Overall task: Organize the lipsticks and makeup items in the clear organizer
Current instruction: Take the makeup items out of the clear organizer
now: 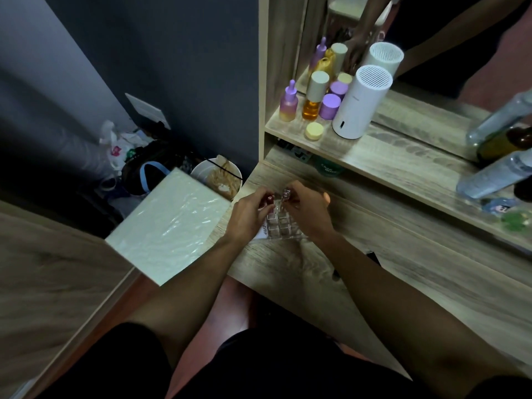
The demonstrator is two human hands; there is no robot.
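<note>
Two small lipsticks are pinched by fingertips: a dark red one point(269, 198) in the left hand point(250, 216), a pinkish one point(286, 194) in the right hand point(309, 213), above the clear plastic organizer point(283, 226). Next, each probably needs lowering straight into an empty slot.

desk point(388, 272) bare rightward, white box point(169, 223) crowding left

head-worn view, looking down, desk point(374, 254) near

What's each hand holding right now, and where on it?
Left hand pinches a dark red lipstick near its top; right hand grips a pinkish tube by its lower part.
</note>
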